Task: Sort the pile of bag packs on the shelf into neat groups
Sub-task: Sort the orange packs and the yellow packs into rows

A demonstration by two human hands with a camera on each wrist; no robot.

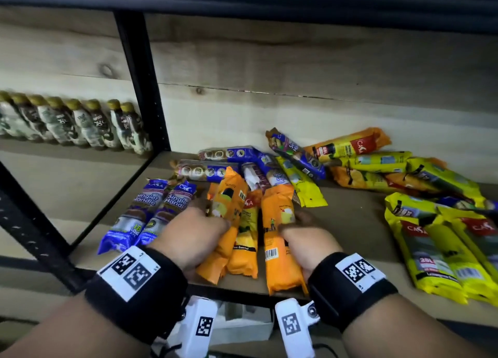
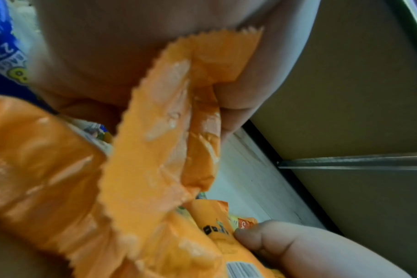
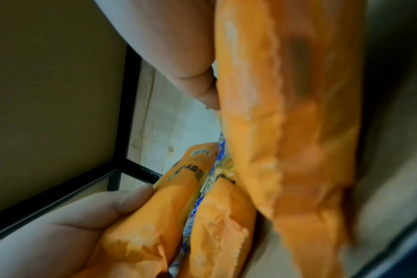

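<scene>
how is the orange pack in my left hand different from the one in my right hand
The left hand grips its orange pack tilted, lying over another orange pack; the right hand grips its orange pack lying straight on the shelf. The left pack's barcode sits near its far end, the right pack's near the front end. Both are long orange sachets.

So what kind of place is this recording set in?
Probably a shop or stockroom: a black metal shelving frame with wood boards, a row of identical bottles, and many barcoded bag packs of one brand.

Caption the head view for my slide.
Left hand and right hand each grip an orange pack on the shelf.
</scene>
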